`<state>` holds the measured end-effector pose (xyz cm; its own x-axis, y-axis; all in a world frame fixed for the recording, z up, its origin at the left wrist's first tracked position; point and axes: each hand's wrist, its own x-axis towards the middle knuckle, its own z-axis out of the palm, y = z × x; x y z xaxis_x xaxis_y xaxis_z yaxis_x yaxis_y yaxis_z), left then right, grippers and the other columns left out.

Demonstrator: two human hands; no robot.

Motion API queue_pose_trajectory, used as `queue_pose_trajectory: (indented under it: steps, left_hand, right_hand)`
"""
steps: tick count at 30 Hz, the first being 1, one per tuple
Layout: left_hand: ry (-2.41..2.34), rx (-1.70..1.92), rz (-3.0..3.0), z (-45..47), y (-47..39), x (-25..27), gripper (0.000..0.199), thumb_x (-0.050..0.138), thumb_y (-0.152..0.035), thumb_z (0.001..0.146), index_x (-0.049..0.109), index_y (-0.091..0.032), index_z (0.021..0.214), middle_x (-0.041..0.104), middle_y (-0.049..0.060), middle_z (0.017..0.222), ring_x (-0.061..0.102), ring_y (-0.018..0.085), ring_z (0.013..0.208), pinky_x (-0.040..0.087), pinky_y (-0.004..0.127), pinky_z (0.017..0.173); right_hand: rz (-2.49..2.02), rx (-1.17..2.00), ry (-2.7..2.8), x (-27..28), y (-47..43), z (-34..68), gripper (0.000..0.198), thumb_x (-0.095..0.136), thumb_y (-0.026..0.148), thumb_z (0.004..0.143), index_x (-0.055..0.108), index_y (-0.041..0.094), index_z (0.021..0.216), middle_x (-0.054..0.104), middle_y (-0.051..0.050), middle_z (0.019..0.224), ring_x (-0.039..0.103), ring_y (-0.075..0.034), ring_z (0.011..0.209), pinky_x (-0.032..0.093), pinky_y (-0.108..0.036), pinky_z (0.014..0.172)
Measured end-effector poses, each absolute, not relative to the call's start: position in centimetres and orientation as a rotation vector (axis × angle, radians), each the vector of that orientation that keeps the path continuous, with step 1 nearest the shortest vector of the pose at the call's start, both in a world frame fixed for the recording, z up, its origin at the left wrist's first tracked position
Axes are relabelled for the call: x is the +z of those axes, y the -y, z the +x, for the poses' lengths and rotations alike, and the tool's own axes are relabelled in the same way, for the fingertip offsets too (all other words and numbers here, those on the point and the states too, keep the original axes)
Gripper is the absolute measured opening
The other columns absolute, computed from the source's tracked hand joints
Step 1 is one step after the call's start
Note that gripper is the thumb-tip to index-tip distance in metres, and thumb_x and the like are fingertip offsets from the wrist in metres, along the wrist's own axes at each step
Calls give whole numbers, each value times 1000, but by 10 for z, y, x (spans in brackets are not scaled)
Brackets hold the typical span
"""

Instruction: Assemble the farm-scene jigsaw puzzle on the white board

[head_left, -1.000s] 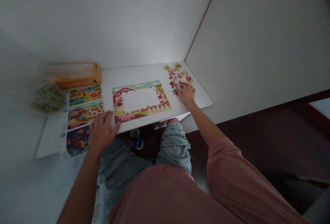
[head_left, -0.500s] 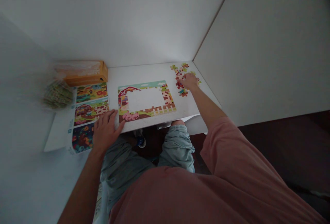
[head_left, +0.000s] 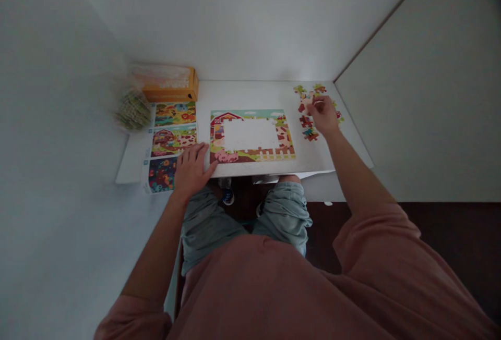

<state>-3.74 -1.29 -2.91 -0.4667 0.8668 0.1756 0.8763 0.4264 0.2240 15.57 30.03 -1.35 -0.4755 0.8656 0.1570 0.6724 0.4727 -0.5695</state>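
A farm-scene jigsaw puzzle [head_left: 253,157] lies on the white table, its border joined into a rectangle around a bare white middle. My right hand [head_left: 325,114] is over the loose puzzle pieces [head_left: 311,134] at the table's right, thumb and fingers pinched on a pink and red puzzle piece [head_left: 304,106]. Fingers partly cover that piece. My left hand [head_left: 193,170] rests flat at the front edge, fingers stretched out, between the puzzle's lower left corner and a picture sheet [head_left: 172,139] showing three scenes. Its palm overlaps the sheet's lower right part.
An orange tissue box [head_left: 172,92] stands at the back left against the wall. In front of it to the left is a clear bag with green contents [head_left: 133,110]. A wall [head_left: 430,95] runs along the right side of the white table [head_left: 242,92].
The view has shifted, so the table appears further right and higher. My right hand has drawn up from the loose pieces with one pinched in it. My left hand stays flat at the edge.
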Motion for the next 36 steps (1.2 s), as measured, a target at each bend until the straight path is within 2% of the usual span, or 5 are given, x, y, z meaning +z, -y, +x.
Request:
queue_pose_trajectory:
  steps: [4, 7, 20, 31, 36]
  left_hand:
    - [2620, -456, -1601, -37, 16, -31, 45, 30, -38, 74, 20, -23, 116, 24, 1, 120, 16, 22, 110, 16, 41, 89]
    - [2602, -477, -1619, -37, 17, -32, 45, 29, -38, 75, 20, -23, 116, 23, 2, 120, 16, 22, 110, 16, 42, 89]
    - [2588, -537, -1655, -29, 17, -31, 44, 30, -37, 74, 23, -22, 114, 25, 4, 119, 18, 25, 109, 16, 44, 86]
    - [2588, -494, -1623, -26, 15, -36, 43, 26, -39, 74, 23, -22, 114, 25, 3, 119, 17, 25, 108, 14, 43, 86]
    - [2571, -498, -1629, -26, 14, -37, 43, 28, -39, 73, 25, -23, 113, 27, 3, 117, 18, 26, 108, 14, 44, 86]
  right_hand:
    - [-1121, 749, 2271, -28, -256, 173, 26, 32, 31, 76, 28, 30, 102, 52, -1, 82, 48, -11, 71, 37, -27, 61]
    - [-1219, 772, 2260, -40, -231, 188, 27, 32, 34, 74, 31, 33, 101, 53, -1, 83, 49, -14, 75, 39, -30, 65]
    - [-1197, 723, 2459, -36, -212, 195, 27, 29, 38, 74, 40, 30, 98, 53, 0, 88, 49, -15, 74, 39, -29, 66]
    - [-1144, 611, 2453, -43, -222, 201, 35, 19, 34, 77, 33, 29, 109, 48, -1, 93, 44, -16, 79, 32, -31, 71]
    - [-912, 514, 2597, -49, -225, 203, 38, 32, 28, 72, 35, 31, 109, 40, 1, 104, 37, -18, 88, 28, -33, 75]
